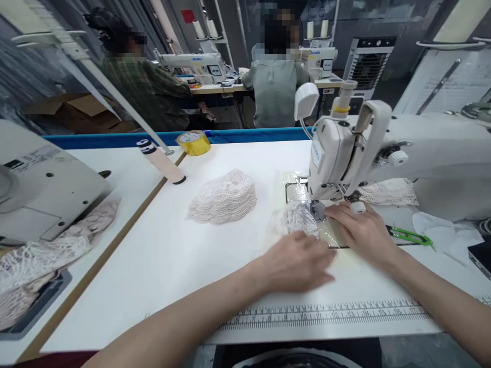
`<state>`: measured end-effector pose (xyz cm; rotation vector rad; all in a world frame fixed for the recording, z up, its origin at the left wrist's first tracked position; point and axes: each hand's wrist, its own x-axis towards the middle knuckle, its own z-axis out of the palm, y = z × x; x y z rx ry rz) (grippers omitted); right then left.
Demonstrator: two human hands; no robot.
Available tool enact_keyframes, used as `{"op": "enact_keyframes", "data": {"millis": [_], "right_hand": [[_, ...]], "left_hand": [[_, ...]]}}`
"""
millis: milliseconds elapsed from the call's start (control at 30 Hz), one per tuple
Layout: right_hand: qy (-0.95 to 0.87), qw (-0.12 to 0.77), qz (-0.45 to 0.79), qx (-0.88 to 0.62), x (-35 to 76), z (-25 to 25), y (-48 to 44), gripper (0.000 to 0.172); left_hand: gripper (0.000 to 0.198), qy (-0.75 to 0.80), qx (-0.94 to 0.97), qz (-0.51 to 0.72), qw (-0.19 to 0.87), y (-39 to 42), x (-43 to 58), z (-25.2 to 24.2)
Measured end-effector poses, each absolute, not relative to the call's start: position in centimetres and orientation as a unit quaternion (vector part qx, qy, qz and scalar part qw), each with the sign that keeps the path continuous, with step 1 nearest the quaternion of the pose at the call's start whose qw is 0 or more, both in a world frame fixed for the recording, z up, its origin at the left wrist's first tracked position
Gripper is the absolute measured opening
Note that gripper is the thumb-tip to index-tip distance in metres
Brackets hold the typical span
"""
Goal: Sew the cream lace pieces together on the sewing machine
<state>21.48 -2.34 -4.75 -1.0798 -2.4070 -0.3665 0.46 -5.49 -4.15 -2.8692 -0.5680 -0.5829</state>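
Note:
A white sewing machine [333, 148] stands on the right of the table, its presser foot [316, 209] down near the plate. A small piece of pale lace [301, 219] lies at the left of the foot, blurred. My left hand [301, 260] is just in front of that lace, smeared by motion, so its grip does not show. My right hand [362, 230] is to the right of the foot, fingers stretched toward the needle area with nothing visible in them. A stack of scalloped lace pieces [226, 198] lies left of the machine.
Green thread snips [410, 235] lie right of my right hand, beside white cloth [445, 230]. Yellow tape [194, 143] and a pale pink cylinder [163, 162] are at the back left. A ruler strip [307, 316] runs along the front edge. Two people sit beyond at other machines.

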Motion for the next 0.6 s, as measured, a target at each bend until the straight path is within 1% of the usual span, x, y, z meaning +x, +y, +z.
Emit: {"op": "enact_keyframes", "data": {"millis": [67, 100, 133, 200, 233, 300, 367, 433, 500, 567, 600], "right_hand": [[-0.894, 0.258, -0.089, -0.355, 21.6, -4.8, -2.5, 0.032], [-0.904, 0.266, -0.062, -0.329, 21.5, -4.7, -2.6, 0.032], [-0.913, 0.273, -0.035, -0.301, 21.4, -4.7, -2.7, 0.033], [-0.930, 0.278, 0.027, -0.239, 21.1, -4.5, -3.1, 0.036], [-0.937, 0.277, 0.061, -0.205, 20.8, -4.4, -3.2, 0.038], [-0.943, 0.271, 0.122, -0.151, 20.4, -4.1, -3.6, 0.037], [-0.942, 0.268, 0.148, -0.138, 20.3, -4.0, -3.7, 0.033], [-0.938, 0.274, 0.143, -0.154, 20.5, -4.0, -3.5, 0.030], [-0.937, 0.275, 0.140, -0.163, 21.0, -4.0, -3.2, 0.028], [-0.937, 0.272, 0.138, -0.172, 21.5, -3.9, -2.8, 0.027], [-0.936, 0.271, 0.132, -0.180, 21.8, -3.8, -2.7, 0.026]], "left_hand": [[0.026, -0.047, -0.967, -0.231, 0.093, -6.1, 0.6, -4.3], [0.023, -0.023, -0.958, -0.262, 0.114, -6.0, 0.5, -4.3], [0.021, -0.033, -0.943, -0.302, 0.136, -5.7, 0.2, -4.2], [0.020, -0.150, -0.910, -0.351, 0.161, -4.7, -0.7, -3.7], [0.023, -0.242, -0.897, -0.340, 0.148, -4.1, -1.2, -3.2], [0.030, -0.440, -0.857, -0.255, 0.077, -3.1, -2.3, -2.0], [0.033, -0.544, -0.824, -0.158, 0.000, -2.6, -2.9, -0.9], [0.033, -0.571, -0.814, -0.092, -0.055, -2.8, -3.0, -0.3], [0.034, -0.568, -0.816, -0.060, -0.084, -3.3, -2.6, -0.3], [0.029, -0.563, -0.819, -0.056, -0.095, -4.0, -1.9, -0.7], [0.022, -0.559, -0.821, -0.059, -0.099, -4.2, -1.5, -0.9]]}}
